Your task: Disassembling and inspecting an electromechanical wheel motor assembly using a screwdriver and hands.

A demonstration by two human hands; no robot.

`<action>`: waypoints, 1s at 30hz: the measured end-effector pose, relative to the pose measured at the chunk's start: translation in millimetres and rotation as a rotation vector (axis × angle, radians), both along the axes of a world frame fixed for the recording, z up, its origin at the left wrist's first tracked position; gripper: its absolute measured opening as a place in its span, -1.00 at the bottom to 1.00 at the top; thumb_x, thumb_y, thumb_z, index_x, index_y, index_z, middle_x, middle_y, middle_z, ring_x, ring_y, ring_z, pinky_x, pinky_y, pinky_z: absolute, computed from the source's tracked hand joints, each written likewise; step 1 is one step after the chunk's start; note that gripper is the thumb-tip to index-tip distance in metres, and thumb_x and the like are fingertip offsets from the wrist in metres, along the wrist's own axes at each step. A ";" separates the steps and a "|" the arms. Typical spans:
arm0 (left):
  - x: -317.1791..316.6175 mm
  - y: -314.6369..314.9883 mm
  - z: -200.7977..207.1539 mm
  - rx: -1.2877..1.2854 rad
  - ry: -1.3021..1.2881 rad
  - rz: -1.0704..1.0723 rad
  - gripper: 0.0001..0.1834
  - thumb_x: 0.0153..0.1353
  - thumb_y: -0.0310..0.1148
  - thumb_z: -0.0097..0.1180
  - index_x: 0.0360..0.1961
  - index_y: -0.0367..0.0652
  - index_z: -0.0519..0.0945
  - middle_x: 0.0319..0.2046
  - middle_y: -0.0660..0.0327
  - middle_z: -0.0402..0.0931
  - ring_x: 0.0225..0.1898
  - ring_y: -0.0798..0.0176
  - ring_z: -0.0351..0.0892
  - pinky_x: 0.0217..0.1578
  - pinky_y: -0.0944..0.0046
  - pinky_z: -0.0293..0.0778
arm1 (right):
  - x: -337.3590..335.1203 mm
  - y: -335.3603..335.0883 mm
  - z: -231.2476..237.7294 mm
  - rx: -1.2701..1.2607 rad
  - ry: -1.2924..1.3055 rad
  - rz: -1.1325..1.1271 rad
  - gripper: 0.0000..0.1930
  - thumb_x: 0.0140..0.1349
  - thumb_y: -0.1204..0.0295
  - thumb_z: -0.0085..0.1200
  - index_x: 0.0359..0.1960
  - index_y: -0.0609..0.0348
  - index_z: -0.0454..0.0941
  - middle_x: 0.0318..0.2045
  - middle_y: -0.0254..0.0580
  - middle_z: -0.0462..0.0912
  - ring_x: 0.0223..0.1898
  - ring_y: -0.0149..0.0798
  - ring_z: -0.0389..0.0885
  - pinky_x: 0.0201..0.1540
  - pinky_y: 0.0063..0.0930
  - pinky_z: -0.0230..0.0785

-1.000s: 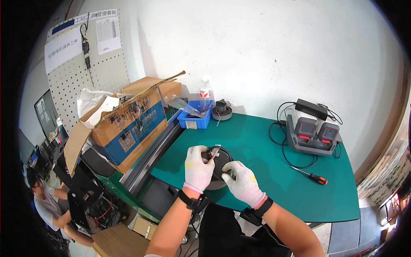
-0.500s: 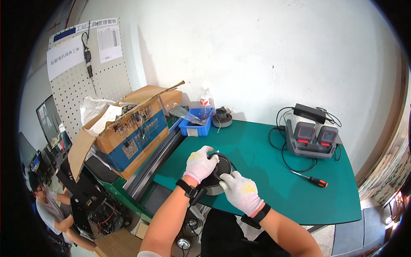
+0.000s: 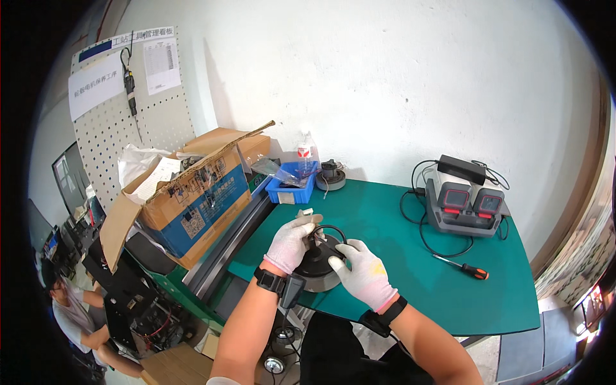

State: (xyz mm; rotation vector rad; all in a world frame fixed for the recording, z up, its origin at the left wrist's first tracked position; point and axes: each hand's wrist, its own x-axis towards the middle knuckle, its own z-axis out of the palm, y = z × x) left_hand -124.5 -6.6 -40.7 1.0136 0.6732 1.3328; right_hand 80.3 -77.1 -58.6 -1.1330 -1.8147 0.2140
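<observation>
L. hand (image 3: pixel 290 246) grip is pinching black cable (image 3: pixel 332 227), white connector (image 3: pixel 307 212) protruding just past fingertips. R. hand (image 3: pixel 364 276) grip is touching cable loop, thumb & index slightly apart; firm pinch can't be confirmed. Round motor (image 3: pixel 318 264) is sitting betw. both grips, at table (image 3: pixel 410 282) edge.

We bring both forearms in from the lower edge, the left forearm (image 3: pixel 247 330) and the right forearm (image 3: pixel 436 343) slanting toward each other. Our left hand (image 3: pixel 290 245) has its fingers bunched, pointing up and rightward. Our right hand (image 3: pixel 366 271) sits near it, fingers curled, thumb reaching leftward. We wear pale gloves (image 3: pixel 375 287) and dark wristbands (image 3: pixel 269 280).
</observation>
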 end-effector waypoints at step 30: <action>-107.8 37.2 -39.9 -0.145 0.105 0.627 -0.63 0.54 -0.27 -0.02 0.30 -0.02 0.47 -0.16 0.28 0.67 -0.24 0.25 0.68 -0.19 0.13 0.54 | 20.0 29.8 -22.0 -0.088 0.394 0.195 -0.83 0.37 0.40 0.22 -0.14 0.21 0.77 -0.14 -0.03 0.74 -0.11 -0.05 0.74 -0.04 -0.32 0.57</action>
